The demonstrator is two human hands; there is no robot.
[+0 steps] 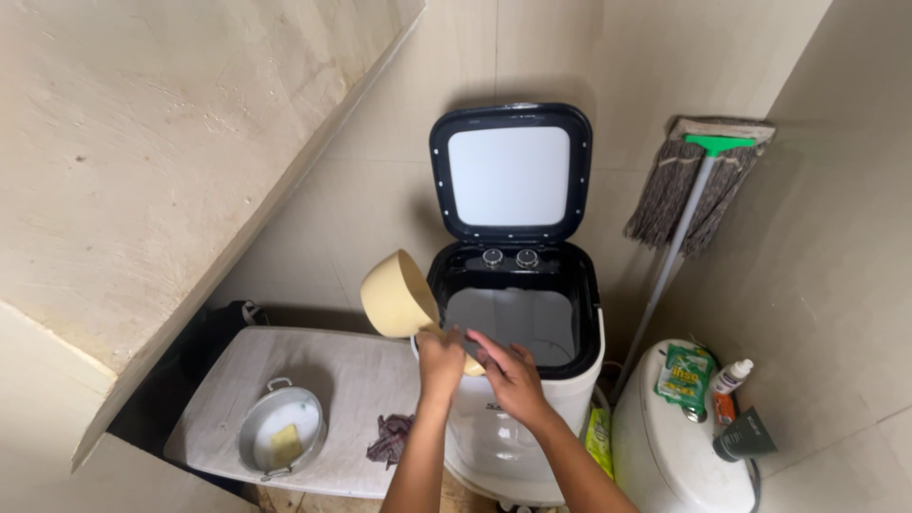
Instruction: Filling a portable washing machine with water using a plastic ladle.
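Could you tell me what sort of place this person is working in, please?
Probably a small home bathroom or washing corner. A compact white top-loading washing machine stands with its lid up, a grey string mop leans on the tiled wall, and a white toilet cistern carries packets and bottles.

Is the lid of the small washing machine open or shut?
Open. The lid stands upright against the wall, and the tub below is exposed.

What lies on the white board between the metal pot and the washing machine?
In the head view, a crumpled dark cloth lies between the metal pot and the washing machine.
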